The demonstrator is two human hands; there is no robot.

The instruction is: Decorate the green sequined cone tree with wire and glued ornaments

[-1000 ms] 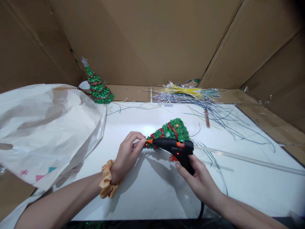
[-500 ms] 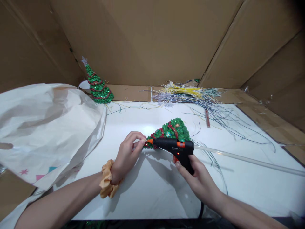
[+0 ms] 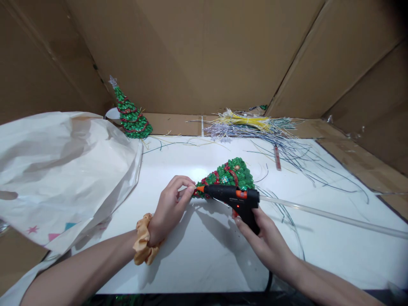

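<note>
A small green Christmas tree point(image 3: 231, 172) with red garland lies on its side on the white table point(image 3: 207, 255), tip pointing left. My left hand point(image 3: 170, 208), with a yellow scrunchie on the wrist, pinches the tree's tip. My right hand point(image 3: 264, 240) grips the handle of a black hot glue gun point(image 3: 234, 197). Its orange nozzle touches the tree's tip beside my left fingers. A long clear glue stick point(image 3: 334, 217) sticks out behind the gun to the right.
A second green tree point(image 3: 130, 112) with a star stands upright at the back left. A large white paper bag point(image 3: 60, 170) covers the left side. A pile of yellow, silver and blue wires point(image 3: 255, 125) lies at the back. Cardboard walls enclose the table.
My right hand and the glue gun have shifted very slightly; the finger has closed on the trigger. The left hand and tree have not moved.
</note>
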